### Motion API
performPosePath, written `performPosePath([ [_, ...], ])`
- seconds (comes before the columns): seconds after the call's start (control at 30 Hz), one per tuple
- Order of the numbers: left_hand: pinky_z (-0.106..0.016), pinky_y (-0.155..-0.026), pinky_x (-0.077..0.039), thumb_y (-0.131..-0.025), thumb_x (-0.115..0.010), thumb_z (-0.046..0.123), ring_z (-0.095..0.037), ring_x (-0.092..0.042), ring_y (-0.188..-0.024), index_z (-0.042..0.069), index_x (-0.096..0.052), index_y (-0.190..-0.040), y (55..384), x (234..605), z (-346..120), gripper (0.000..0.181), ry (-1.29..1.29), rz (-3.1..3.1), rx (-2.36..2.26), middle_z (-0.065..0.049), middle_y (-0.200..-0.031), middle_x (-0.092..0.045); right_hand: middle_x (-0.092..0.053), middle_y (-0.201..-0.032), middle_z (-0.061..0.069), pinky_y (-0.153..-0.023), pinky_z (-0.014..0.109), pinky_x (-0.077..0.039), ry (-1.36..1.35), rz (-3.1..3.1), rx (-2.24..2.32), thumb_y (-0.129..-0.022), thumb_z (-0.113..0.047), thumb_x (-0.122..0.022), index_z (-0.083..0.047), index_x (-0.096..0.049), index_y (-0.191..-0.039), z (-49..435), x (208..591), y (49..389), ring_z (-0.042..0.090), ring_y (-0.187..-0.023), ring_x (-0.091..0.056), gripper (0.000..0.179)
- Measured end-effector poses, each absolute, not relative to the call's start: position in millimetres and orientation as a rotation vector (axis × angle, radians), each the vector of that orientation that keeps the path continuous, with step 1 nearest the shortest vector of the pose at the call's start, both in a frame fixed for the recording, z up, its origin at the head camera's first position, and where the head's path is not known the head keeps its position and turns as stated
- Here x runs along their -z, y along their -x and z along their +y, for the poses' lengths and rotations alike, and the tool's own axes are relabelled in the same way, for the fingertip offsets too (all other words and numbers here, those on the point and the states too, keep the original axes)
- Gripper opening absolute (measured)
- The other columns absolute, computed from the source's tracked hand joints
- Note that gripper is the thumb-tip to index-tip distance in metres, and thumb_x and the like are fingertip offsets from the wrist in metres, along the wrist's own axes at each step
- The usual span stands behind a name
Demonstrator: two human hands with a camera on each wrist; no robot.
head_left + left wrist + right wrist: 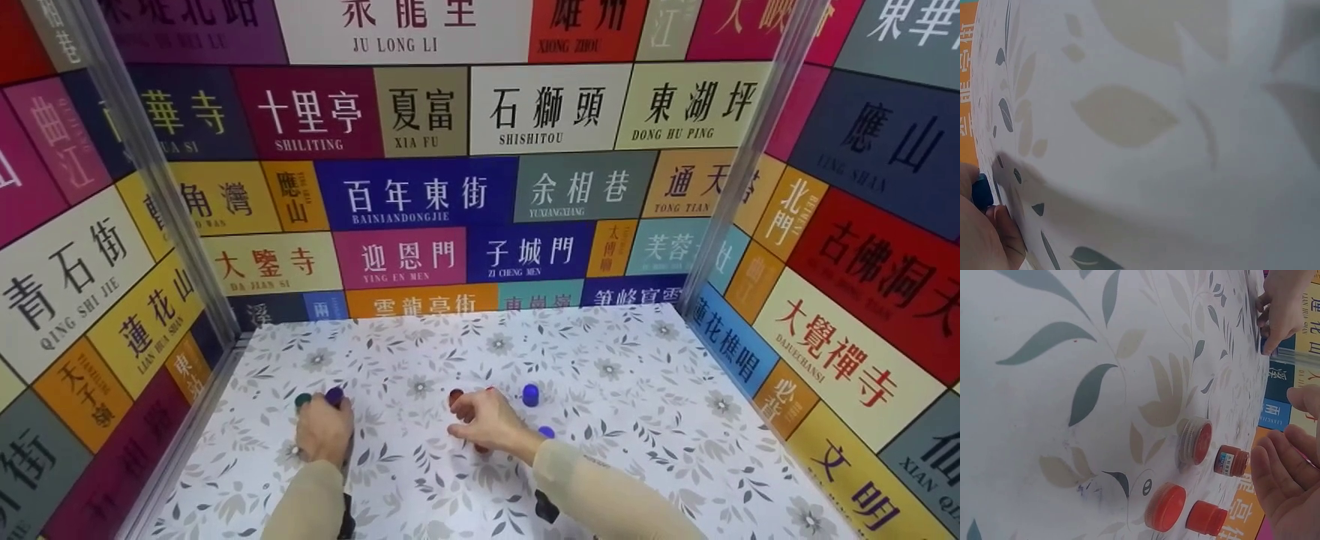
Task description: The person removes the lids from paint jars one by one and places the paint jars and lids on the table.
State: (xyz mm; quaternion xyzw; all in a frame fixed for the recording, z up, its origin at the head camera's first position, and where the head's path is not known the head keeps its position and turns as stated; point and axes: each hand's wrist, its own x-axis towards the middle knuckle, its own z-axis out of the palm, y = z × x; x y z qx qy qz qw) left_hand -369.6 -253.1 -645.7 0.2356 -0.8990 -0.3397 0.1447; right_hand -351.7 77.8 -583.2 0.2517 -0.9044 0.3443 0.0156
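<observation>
At the left of the table my left hand (325, 429) pinches a small dark blue-purple object (334, 394), which shows as a blue piece (982, 191) between thumb and finger in the left wrist view. A dark green round thing (302, 400) stands beside that hand. Near the middle, my right hand (489, 421) hovers with loosely bent fingers and holds nothing. Around it, the right wrist view shows a labelled red-brown paint jar (1231, 460), an orange-red jar (1206, 517), a red round lid (1166, 506) and a clear-sided piece with red inside (1195, 441).
Two blue-purple caps (531, 394) stand right of my right hand, one partly hidden by the wrist. The white table (645, 352) has a leaf and flower print. Panels with colourful place-name signs (420, 195) rise behind and at both sides, with metal posts (720, 202) at the corners.
</observation>
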Motion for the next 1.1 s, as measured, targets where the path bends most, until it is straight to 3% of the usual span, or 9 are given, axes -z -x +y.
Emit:
performPosePath([
  [0.33, -0.068, -0.098, -0.057, -0.103, -0.068, 0.037, -0.056, -0.075, -0.115, -0.004, -0.069, -0.119, 367, 635, -241, 0.044, -0.549, -2.592, 1.016, -0.032, -0.123, -0.078, -0.085, -0.104, 0.014, -0.085, 0.03, -0.063, -0.83, -2.79, -1.104, -0.093, -0.026, -0.088, -0.009, -0.085, -0.112, 77, 578, 354, 0.03, -0.096, -0.08, 0.025],
  [0.47, -0.067, -0.103, -0.057, -0.102, -0.07, 0.037, -0.055, -0.074, -0.119, -0.002, -0.071, -0.124, 369, 629, -234, 0.044, -0.506, -2.565, 1.032, -0.03, -0.125, -0.079, -0.085, -0.105, 0.015, -0.085, 0.032, -0.063, -0.83, -2.79, -1.117, -0.094, -0.024, -0.088, -0.009, -0.085, -0.112, 78, 576, 354, 0.031, -0.097, -0.08, 0.024],
  [0.6, -0.064, -0.105, -0.058, -0.101, -0.072, 0.037, -0.054, -0.074, -0.123, 0.0, -0.072, -0.129, 370, 625, -229, 0.046, -0.476, -2.555, 1.033, -0.028, -0.13, -0.079, -0.085, -0.105, 0.012, -0.085, 0.031, -0.062, -0.798, -2.81, -1.13, -0.094, -0.026, -0.087, -0.012, -0.085, -0.111, 79, 573, 354, 0.026, -0.097, -0.079, 0.022],
  [0.73, -0.062, -0.104, -0.058, -0.099, -0.075, 0.036, -0.051, -0.076, -0.12, 0.001, -0.074, -0.125, 369, 624, -224, 0.043, -0.454, -2.534, 1.031, -0.025, -0.126, -0.082, -0.086, -0.107, 0.009, -0.086, 0.031, -0.062, -0.767, -2.826, -1.162, -0.095, -0.029, -0.086, -0.015, -0.086, -0.109, 80, 570, 354, 0.023, -0.098, -0.078, 0.02],
  [1.1, -0.06, -0.109, -0.056, -0.1, -0.075, 0.034, -0.047, -0.075, -0.124, 0.002, -0.073, -0.131, 360, 624, -213, 0.045, -0.461, -2.565, 1.097, -0.023, -0.128, -0.081, -0.084, -0.1, 0.003, -0.085, 0.028, -0.061, -0.819, -2.789, -1.135, -0.095, -0.022, -0.085, -0.008, -0.085, -0.109, 83, 569, 353, 0.019, -0.093, -0.077, 0.02],
])
